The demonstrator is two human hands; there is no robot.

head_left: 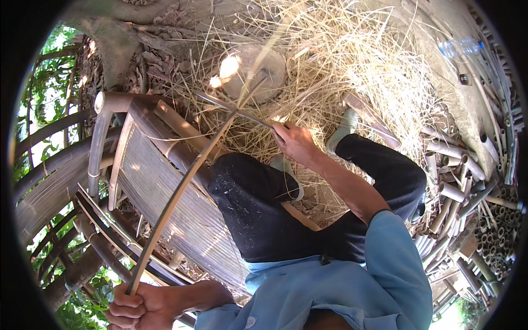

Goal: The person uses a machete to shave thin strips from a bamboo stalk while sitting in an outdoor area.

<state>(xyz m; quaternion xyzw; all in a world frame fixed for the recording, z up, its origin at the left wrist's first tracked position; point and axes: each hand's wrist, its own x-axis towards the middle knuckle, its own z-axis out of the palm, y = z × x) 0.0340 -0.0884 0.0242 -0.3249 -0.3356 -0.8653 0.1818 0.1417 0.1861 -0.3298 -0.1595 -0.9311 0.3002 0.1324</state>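
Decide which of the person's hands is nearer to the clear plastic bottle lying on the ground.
Right. The right hand grips a blade mid-picture, below and left of the plastic bottle. The left hand clutches the bamboo strip at the bottom left, much farther off.

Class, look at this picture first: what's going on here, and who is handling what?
A person in a blue shirt and dark trousers sits on a slatted bamboo bench, working a long thin bamboo strip. The left hand grips the strip's near end in a fist. The right hand holds a blade-like tool where it crosses the strip's far end. Pale shavings cover the ground ahead, and cut bamboo tubes are piled on the person's right.
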